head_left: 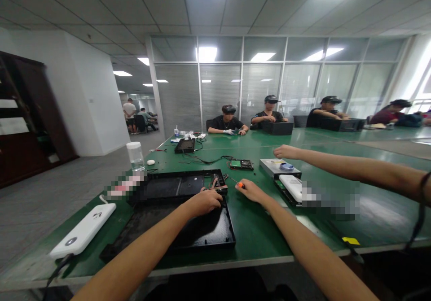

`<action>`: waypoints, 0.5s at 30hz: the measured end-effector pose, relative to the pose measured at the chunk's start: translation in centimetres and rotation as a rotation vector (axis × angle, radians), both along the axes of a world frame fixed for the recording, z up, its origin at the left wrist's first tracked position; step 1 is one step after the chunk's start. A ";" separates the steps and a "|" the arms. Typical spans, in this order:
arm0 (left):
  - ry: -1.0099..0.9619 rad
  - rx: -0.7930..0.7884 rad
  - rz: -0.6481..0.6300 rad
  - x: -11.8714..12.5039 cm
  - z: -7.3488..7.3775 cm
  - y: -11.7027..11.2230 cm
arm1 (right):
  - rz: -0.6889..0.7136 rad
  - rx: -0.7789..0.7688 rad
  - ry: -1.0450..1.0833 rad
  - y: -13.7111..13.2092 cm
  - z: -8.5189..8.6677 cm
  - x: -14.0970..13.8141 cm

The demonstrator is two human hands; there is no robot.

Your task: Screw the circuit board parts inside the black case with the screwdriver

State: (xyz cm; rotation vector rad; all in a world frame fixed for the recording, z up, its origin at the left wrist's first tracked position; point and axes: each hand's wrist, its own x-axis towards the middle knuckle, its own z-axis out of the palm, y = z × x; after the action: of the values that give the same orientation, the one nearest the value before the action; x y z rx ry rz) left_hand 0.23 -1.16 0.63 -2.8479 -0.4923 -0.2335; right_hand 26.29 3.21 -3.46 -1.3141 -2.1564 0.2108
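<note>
My right hand is closed round a screwdriver with an orange handle. Its thin shaft points left toward a black plastic casing. My left hand lies at the casing's near right corner, with fingers curled and partly hidden; what they grip cannot be made out. Coloured wires run out at the casing's right end, just beyond the left hand. In front of it, a wide black shell lies under my left forearm.
Another person's arm reaches in from the right above a silver disc drive with a roll of tape on it. A green circuit board lies beyond my right hand. At left are a white power bank and a clear jar.
</note>
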 end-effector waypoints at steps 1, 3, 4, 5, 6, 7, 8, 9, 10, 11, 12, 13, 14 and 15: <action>0.001 0.003 -0.005 0.1 0.0 0.0 | 0.004 -0.003 0.010 0.0 0.0 -0.1; -0.014 0.005 -0.020 0.3 0.0 -0.2 | 0.009 -0.007 0.025 0.0 -0.1 -0.3; -0.037 -0.001 -0.025 0.4 0.1 -0.3 | 0.010 -0.009 0.029 0.1 -0.1 -0.4; -0.070 -0.011 -0.027 0.5 0.2 -0.6 | 0.010 -0.010 0.031 0.1 -0.1 -0.4; -0.112 -0.024 -0.021 0.5 0.3 -0.8 | 0.009 -0.012 0.032 0.1 -0.2 -0.5; -0.156 -0.039 -0.004 0.6 0.5 -1.1 | 0.008 -0.012 0.032 0.2 -0.2 -0.5; -0.195 -0.055 0.024 0.6 0.5 -1.3 | 0.009 -0.012 0.032 0.1 -0.2 -0.5; -0.224 -0.069 0.060 0.7 0.6 -1.4 | 0.012 -0.014 0.032 0.1 -0.2 -0.6; -0.243 -0.084 0.100 0.7 0.6 -1.5 | 0.016 -0.018 0.032 0.1 -0.2 -0.6; -0.254 -0.099 0.138 0.8 0.5 -1.5 | 0.019 -0.023 0.032 0.1 -0.2 -0.6; -0.263 -0.115 0.167 0.8 0.5 -1.4 | 0.021 -0.029 0.033 0.0 -0.1 -0.6; -0.274 -0.133 0.184 0.8 0.3 -1.3 | 0.021 -0.033 0.034 0.0 -0.1 -0.6; -0.290 -0.153 0.187 0.8 0.2 -1.2 | 0.021 -0.037 0.035 -0.1 0.0 -0.7; -0.309 -0.171 0.180 0.8 0.0 -1.0 | 0.021 -0.036 0.035 -0.2 0.0 -0.7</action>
State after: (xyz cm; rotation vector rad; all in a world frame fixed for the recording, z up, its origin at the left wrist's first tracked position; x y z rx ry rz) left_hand 1.08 -2.16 0.67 -2.9183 -0.8628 -0.6315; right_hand 25.55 3.04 -3.42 -1.2985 -2.1470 0.2808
